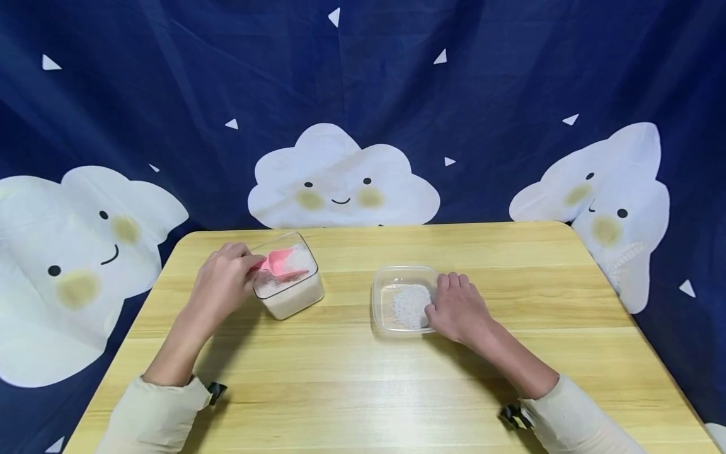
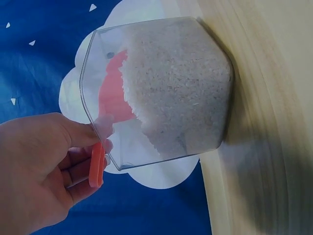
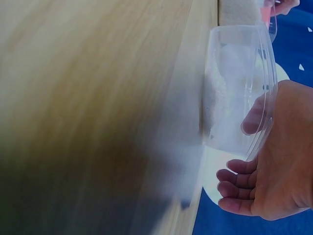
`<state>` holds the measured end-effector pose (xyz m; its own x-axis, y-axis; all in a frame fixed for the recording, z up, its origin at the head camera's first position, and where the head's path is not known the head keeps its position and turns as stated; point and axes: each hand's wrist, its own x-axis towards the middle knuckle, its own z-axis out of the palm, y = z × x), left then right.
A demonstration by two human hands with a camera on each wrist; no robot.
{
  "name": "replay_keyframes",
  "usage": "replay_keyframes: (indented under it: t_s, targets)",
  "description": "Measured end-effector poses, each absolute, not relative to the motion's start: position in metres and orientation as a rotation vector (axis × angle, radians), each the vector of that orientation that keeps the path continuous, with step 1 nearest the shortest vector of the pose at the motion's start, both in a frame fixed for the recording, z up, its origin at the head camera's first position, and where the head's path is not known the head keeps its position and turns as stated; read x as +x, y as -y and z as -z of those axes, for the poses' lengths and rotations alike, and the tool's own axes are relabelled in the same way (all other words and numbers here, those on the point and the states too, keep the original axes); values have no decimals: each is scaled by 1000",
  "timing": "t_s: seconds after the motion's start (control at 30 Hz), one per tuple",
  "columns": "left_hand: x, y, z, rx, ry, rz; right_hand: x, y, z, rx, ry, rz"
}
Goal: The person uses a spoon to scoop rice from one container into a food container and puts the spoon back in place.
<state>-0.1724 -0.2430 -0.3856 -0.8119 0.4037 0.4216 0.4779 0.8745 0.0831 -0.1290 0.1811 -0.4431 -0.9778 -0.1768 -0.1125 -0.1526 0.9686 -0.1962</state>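
My left hand (image 1: 224, 280) holds a pink scoop (image 1: 279, 262) by its handle. The scoop's bowl dips into a clear square canister (image 1: 292, 302) of white rice, and in the left wrist view it rests against the rice (image 2: 178, 88). To the right, a shallow clear plastic box (image 1: 377, 309) stands on the table with a small heap of rice (image 1: 411, 305) in it. At its right side my right hand (image 1: 462, 310) grips the rim. The right wrist view has the thumb (image 3: 253, 117) over the rim and the other fingers outside the wall.
Both containers stand on a light wooden table (image 1: 340, 378), with a stretch of tabletop between them. Behind the table hangs a dark blue curtain (image 1: 363, 75) printed with white clouds and triangles. Black straps (image 1: 217, 392) show near both sleeve cuffs.
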Motion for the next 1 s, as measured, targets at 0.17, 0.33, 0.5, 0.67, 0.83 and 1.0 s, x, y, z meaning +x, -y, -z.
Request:
replay_keyframes:
  t_s: [0.17, 0.33, 0.5, 0.67, 0.83, 1.0]
  targets:
    - [-171, 246, 383, -647, 2642, 305, -129, -180, 443, -253, -2988, 284]
    - [-168, 249, 381, -636, 2651, 324, -129, -180, 443, -251, -2989, 286]
    - [-165, 252, 380, -616, 2667, 350, -129, -180, 442, -249, -2987, 293]
    - [-164, 253, 380, -587, 2678, 384, -129, -181, 443, -258, -2997, 295]
    - [-162, 255, 380, -558, 2697, 410, -129, -181, 443, -258, -3006, 299]
    - [-160, 257, 380, -530, 2711, 422, -128, -181, 442, -258, -3008, 301]
